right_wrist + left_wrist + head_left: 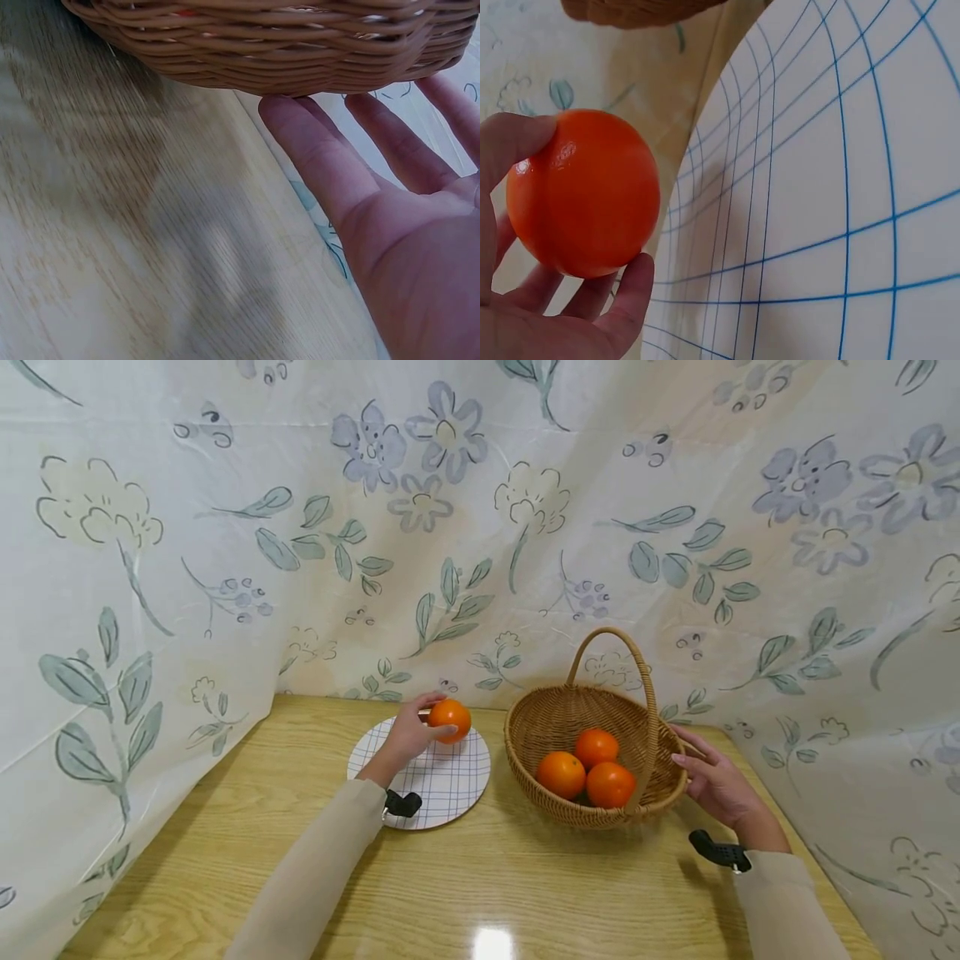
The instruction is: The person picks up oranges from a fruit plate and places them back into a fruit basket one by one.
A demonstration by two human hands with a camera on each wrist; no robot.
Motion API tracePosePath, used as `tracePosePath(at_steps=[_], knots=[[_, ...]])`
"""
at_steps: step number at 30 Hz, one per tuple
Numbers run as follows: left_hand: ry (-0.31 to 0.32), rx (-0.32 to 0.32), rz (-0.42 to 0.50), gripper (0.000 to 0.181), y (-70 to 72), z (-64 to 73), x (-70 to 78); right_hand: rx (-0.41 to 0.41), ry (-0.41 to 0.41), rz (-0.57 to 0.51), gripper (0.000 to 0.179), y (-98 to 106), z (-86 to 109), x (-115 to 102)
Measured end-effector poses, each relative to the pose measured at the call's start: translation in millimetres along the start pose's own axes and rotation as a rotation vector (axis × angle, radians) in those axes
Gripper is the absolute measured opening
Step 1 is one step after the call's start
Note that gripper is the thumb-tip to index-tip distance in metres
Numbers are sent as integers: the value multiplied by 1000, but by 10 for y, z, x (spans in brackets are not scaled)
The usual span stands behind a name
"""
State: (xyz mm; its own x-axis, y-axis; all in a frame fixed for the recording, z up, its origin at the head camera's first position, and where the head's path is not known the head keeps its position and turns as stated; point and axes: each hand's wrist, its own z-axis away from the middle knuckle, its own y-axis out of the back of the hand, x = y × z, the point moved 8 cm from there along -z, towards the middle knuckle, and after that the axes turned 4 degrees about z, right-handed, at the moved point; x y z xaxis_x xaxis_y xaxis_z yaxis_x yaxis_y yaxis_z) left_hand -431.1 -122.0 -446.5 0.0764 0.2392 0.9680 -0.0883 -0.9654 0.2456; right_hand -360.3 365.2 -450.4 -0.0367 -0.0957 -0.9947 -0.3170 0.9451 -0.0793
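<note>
In the head view my left hand (406, 735) holds a smooth, glossy orange (452, 721) over the far part of a round plate (442, 785) with a blue grid pattern. The left wrist view shows thumb and fingers around this orange (585, 193), which is clear of the plate (802, 180). A brown wicker basket (531, 714) with a tall arched handle stands to the right, three orange fruits (597, 747) inside it. My right hand (722, 785) touches the basket's right side. In the right wrist view its fairly straight fingers (319, 154) meet the wicker wall (300, 60).
A light wooden table (525, 885) carries the plate and basket. Flower-patterned cloth (450, 543) hangs behind the table and along both sides, close to the basket's back. The basket's handle (648, 693) rises well above its rim.
</note>
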Motion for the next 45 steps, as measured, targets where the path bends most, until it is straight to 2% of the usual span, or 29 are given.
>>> tracePosePath(at_steps=[5, 12, 22, 27, 36, 45], knots=[[-15, -17, 7, 61, -44, 50, 60, -1, 2, -6, 62, 1, 3, -2], [-44, -39, -12, 58, -102, 154, 268, -17, 16, -23, 61, 4, 7, 3], [-154, -73, 27, 60, -158, 240, 583, -30, 24, -20, 61, 1, 6, -11], [-196, -105, 51, 56, -247, 266, 763, -32, 23, -5, 61, -8, 7, -31], [-256, -152, 42, 51, -436, 265, 1125, -27, 11, 3, 59, -3, -4, -28], [-293, -203, 15, 53, -727, 209, 1406, -32, 16, 6, 60, 9, -14, -28]])
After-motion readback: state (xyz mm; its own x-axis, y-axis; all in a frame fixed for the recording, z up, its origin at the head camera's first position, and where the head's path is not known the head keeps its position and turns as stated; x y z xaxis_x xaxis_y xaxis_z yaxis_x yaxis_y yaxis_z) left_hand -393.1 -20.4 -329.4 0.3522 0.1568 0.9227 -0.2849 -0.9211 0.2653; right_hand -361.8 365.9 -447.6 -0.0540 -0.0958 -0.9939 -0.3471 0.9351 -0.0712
